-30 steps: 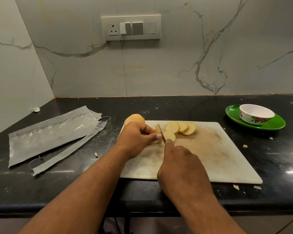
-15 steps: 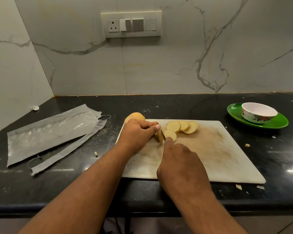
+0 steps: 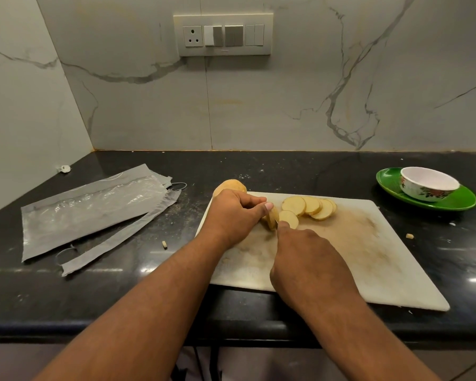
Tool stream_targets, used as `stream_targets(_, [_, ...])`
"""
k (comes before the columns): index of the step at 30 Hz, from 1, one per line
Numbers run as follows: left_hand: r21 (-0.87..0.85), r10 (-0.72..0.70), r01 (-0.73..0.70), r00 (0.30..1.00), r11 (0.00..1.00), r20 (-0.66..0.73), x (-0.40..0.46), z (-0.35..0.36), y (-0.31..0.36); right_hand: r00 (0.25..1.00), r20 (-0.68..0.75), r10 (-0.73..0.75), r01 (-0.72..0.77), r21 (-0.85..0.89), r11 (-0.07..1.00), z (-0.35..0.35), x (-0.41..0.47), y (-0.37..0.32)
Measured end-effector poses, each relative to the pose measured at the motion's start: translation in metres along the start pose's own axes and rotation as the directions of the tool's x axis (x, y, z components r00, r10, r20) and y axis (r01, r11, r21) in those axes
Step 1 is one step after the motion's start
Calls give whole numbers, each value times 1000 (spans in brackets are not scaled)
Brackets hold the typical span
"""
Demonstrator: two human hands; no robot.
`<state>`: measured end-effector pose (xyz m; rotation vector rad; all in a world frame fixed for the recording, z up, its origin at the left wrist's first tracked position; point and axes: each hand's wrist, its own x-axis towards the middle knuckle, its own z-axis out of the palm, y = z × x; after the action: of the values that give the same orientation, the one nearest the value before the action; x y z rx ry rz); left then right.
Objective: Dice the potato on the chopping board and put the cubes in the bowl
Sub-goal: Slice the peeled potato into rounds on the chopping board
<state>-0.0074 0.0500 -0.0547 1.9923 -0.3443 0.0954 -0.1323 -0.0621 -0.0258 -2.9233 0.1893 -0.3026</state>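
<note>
Pale yellow flesh on a worn white chopping board [image 3: 355, 257]: that is the head view, the only view on offer. The left hand [image 3: 232, 215] curls over the potato [image 3: 228, 186], fingers clamped round it, and I judge that grip is there to stop the round thing rolling under the blade. The uncut end pokes out past the knuckles at about 11 o'clock of the hand, hanging over the board's far left corner. The right hand [image 3: 305, 259] is closed round a knife [image 3: 276, 221]; the handle is hidden inside the fist, and only a sliver of blade shows at the cut face, just beside the left thumb. A fresh slice [image 3: 272, 217] stands almost upright against the blade, touching it.

At 2 o'clock of the knife lie the slices [image 3: 311, 206], fanned and overlapping, pushed clear so the cutting spot stays open, I would say. They are smooth, moist-looking rounds with thin tan skin on the rims. No cubes yet, so by my reckoning this is early work.

The bowl [image 3: 427, 185] waits on a green plate [image 3: 462, 200] at 2 o'clock of the board, well apart, on the black table [image 3: 121, 284]. A grey plastic bag [image 3: 94, 210] lies flat at 9 o'clock.
</note>
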Motion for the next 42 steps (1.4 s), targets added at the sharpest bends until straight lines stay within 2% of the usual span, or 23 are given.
stream_targets(11, [75, 16, -15, 1000, 997, -14, -4, 0, 4, 996, 81, -24, 26, -24, 999, -9, -39, 7])
stream_targets(16, [66, 21, -21, 1000, 998, -7, -3, 1, 2, 987, 141, 74, -78, 23, 997, -18, -63, 25])
stream_targets(21, [57, 13, -12, 1000, 998, -15, -3, 2, -1, 989, 87, 123, -130, 87, 988, -18, -68, 40])
stream_targets(29, [90, 45, -47, 999, 995, 19, -9, -1, 2, 988, -110, 109, -89, 174, 981, -29, -60, 56])
stream_targets(33, [127, 80, -76, 996, 989, -29, -11, 1, 3, 981, -150, 121, -95, 167, 981, -27, -53, 60])
stream_targets(37, [147, 142, -139, 990, 979, -6, -15, 2, 4, 971, -205, 124, -78, 219, 973, -20, -42, 63])
stream_targets(39, [195, 145, -152, 988, 969, 49, -18, 1, 7, 965, -236, 111, -49, 254, 966, -16, -34, 67])
stream_targets(42, [361, 158, -179, 984, 915, 88, -22, 3, 13, 963, -255, 92, -10, 305, 952, -14, -27, 69])
